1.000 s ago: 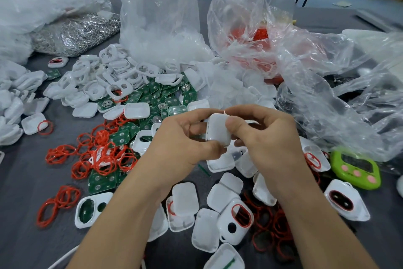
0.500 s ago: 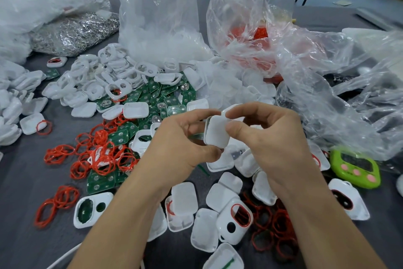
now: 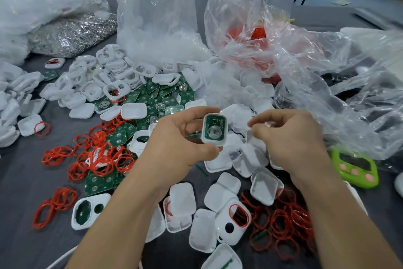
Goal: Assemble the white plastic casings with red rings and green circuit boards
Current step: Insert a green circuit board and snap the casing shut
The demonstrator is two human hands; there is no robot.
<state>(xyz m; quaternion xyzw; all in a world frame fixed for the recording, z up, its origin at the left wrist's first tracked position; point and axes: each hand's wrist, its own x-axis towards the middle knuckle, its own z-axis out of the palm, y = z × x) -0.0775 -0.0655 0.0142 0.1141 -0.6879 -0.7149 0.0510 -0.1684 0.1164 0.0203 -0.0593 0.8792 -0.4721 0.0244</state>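
My left hand point(image 3: 174, 144) grips a white casing point(image 3: 214, 129) by its edges, open side toward me, with a green circuit board seated inside. My right hand point(image 3: 287, 137) hovers just right of it, apart from the casing, with thumb and fingers curled together; whether they pinch anything is blurred. Loose red rings point(image 3: 98, 159) lie to the left, and more red rings point(image 3: 283, 220) to the lower right. Green boards point(image 3: 157, 94) are heaped behind my hands. Empty white casings point(image 3: 220, 196) are scattered below them.
White front frames point(image 3: 104, 72) are piled at the back left. A clear bag of white parts point(image 3: 157, 17) and a bag of red parts point(image 3: 250, 28) stand behind. A bag of silver metal pieces point(image 3: 72, 33) is far left. A green timer point(image 3: 355, 168) sits right.
Both hands held the casing with its white outside toward me. Now the left hand alone holds it, board side showing, and the right hand has pulled away to the right.
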